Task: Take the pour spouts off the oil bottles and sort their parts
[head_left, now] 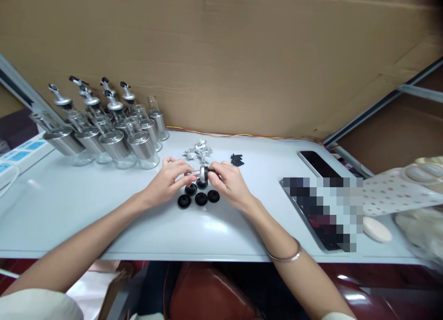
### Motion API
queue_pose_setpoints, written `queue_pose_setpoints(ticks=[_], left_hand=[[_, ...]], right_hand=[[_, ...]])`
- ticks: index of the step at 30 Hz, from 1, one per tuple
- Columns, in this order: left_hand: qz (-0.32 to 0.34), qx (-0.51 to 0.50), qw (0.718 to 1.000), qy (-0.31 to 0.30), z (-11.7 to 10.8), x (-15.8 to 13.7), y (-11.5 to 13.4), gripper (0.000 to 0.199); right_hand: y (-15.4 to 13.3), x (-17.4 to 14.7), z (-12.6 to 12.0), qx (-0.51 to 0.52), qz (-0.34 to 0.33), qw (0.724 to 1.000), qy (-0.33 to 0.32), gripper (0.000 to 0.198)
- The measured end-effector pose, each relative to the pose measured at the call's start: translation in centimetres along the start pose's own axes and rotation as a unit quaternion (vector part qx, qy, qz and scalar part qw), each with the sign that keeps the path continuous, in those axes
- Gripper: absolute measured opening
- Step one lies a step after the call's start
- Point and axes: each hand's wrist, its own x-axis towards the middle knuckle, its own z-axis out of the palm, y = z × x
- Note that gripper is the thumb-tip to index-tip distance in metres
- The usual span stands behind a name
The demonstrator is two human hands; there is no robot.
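Note:
Between my hands is a pourer spout [202,173] with a silver collar and a black rubber stopper, lying sideways above the table. My left hand [172,179] pinches its thin metal spout end. Around the black stopper end the fingers of my right hand [231,184] are closed. Just below sit several round black rubber stoppers [201,199], one partly hidden under the held spout. Beyond my hands lies a small pile of silver spout pieces [200,149]. To the right of that pile are several small black caps [237,160].
Glass bottles with steel sleeves [141,147] crowd the back left, some topped with pourers. A power strip [24,151] lies at the left edge. On the right are a phone [320,164], a blurred-out tablet-like device [304,218], a pale oval object [377,229] and a dotted bag [391,191].

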Motion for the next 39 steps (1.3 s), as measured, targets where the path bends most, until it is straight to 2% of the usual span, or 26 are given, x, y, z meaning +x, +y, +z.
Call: queue_pose_setpoints(ticks=[2, 5, 8, 10, 12, 15, 17, 20, 22, 24, 29, 34, 39], left_hand=[[0.076, 0.115, 0.989, 0.056, 0.0, -0.2, -0.2, 0.033], [0.180, 0.239, 0.945, 0.129, -0.2, -0.3, -0.3, 0.020], [0.213, 0.286, 0.918, 0.172, -0.4, -0.3, -0.4, 0.015], [0.191, 0.285, 0.925, 0.165, -0.4, -0.4, -0.5, 0.017], [0.141, 0.261, 0.946, 0.128, -0.4, -0.5, -0.7, 0.023], [0.057, 0.189, 0.977, 0.084, -0.4, -0.6, -1.1, 0.030], [0.009, 0.143, 0.986, 0.090, -0.4, -0.6, -1.3, 0.034], [-0.043, 0.113, 0.988, 0.096, -0.4, -0.5, -1.5, 0.038], [-0.064, 0.113, 0.989, 0.076, -0.2, -0.4, -1.7, 0.037], [-0.086, 0.123, 0.988, 0.046, -0.1, -0.3, -1.9, 0.036], [-0.129, 0.139, 0.982, 0.001, 0.2, -0.1, -2.3, 0.033], [-0.138, 0.135, 0.981, -0.001, 0.3, -0.1, -2.2, 0.031], [-0.131, 0.153, 0.979, 0.018, 1.1, -0.1, -2.7, 0.028]], right_hand=[[0.0, -0.1, 0.0, 0.047, 0.058, 0.997, -0.030, 0.034], [0.0, -0.3, 0.0, 0.152, 0.130, 0.977, -0.073, 0.046], [-0.1, -0.4, 0.0, 0.252, 0.179, 0.944, -0.112, 0.053], [-0.3, -0.3, -0.1, 0.268, 0.181, 0.939, -0.117, 0.053], [-0.4, -0.3, -0.3, 0.244, 0.152, 0.953, -0.098, 0.048], [-0.4, -0.2, -0.7, 0.196, 0.107, 0.973, -0.052, 0.028], [0.0, -0.2, -1.1, 0.171, 0.095, 0.981, -0.008, 0.016], [0.9, -0.2, -1.9, 0.104, 0.085, 0.990, 0.030, 0.015], [1.6, -0.3, -2.4, 0.044, 0.078, 0.996, 0.006, 0.016], [2.2, -0.5, -2.7, -0.001, 0.075, 0.996, -0.046, 0.021], [2.8, -1.1, -2.6, -0.047, 0.085, 0.984, -0.152, 0.032], [2.2, -1.0, -2.5, -0.026, 0.082, 0.978, -0.188, 0.031], [1.8, -0.8, -2.6, -0.018, 0.110, 0.975, -0.193, 0.023]])
